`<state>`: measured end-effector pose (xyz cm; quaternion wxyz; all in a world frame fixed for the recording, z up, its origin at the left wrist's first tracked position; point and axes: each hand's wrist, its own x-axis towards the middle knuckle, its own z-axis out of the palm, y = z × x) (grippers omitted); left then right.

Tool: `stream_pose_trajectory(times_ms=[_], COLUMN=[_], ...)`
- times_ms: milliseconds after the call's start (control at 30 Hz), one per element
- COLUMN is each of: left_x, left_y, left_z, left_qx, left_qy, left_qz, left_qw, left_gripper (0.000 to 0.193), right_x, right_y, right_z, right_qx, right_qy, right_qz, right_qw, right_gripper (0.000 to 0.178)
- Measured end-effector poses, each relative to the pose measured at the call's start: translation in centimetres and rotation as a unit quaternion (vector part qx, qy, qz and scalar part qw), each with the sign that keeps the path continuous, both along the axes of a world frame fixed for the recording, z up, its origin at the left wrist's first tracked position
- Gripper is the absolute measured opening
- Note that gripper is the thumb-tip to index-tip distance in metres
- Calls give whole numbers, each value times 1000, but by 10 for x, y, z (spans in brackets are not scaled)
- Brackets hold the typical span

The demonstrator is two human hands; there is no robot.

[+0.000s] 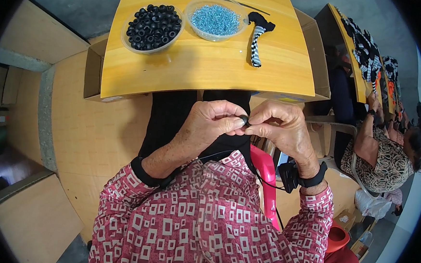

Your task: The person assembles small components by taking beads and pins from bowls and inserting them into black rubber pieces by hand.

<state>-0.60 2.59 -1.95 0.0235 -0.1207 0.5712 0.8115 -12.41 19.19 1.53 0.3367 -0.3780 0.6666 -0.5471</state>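
**Head view: both hands pinch a small black bead over the lap**

Head camera looks down on a person in a red patterned shirt, seated at a yellow bench [200, 68]. Left hand [208, 126] and right hand [280, 126] meet fingertip to fingertip just below the bench's near edge, above the lap. Between them sits a small black bead [243, 118]. Left hand is closed in a pinch on the bead, thumb and forefinger pressed on it. Right hand's fingertips are pressed together right against the bead, pinching something too fine to make out, possibly a thread; cannot tell. Hands held close to the body and high, likely so the fine work stays near the eyes.

On the bench, far side, within arm's reach: a clear bowl of black beads [153, 26] on the left, a clear bowl of pale blue beads [216, 19] just beside it, rims near or touching. Right of those lies a black and white striped cord piece [257, 40], flat on the wood. A thin dark stick [228, 0] lies behind the blue bowl. Supplies sit sorted by colour, apart from the working spot.

Both wrists carry black bands; the right one has a small black device [290, 175] with a cable running off. Pink chair edge [266, 173] shows beneath the right forearm. Another person [380, 151] in a patterned top sits at the right, at a separate bench with striped pieces [365, 44].
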Motion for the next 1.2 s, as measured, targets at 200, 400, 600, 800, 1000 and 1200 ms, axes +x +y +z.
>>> stream_pose_trajectory(times_ms=[200,400,600,800,1000,1200], left_x=[1,7,13,15,15,13], left_y=[-7,-10,-11,-3,-2,0], left_z=[3,-10,-18,-13,-6,-2], left_qx=[-51,-34,25,85,173,194], left_qy=[-1,-8,-23,-38,-67,-54], left_qz=[-55,-80,-80,-23,-2,-14], left_qw=[997,996,996,995,983,979], left_gripper=[17,17,19,21,20,21], right_x=[-3,0,12,30,34,33], right_y=[-2,0,0,1,6,6], right_z=[5,-6,-9,-1,-11,-2], right_qx=[51,35,56,37,-32,-60], right_qy=[3,113,68,269,231,267], right_qz=[58,108,55,-14,-83,-91], right_qw=[997,987,995,962,969,958], right_gripper=[12,12,12,13,14,13])
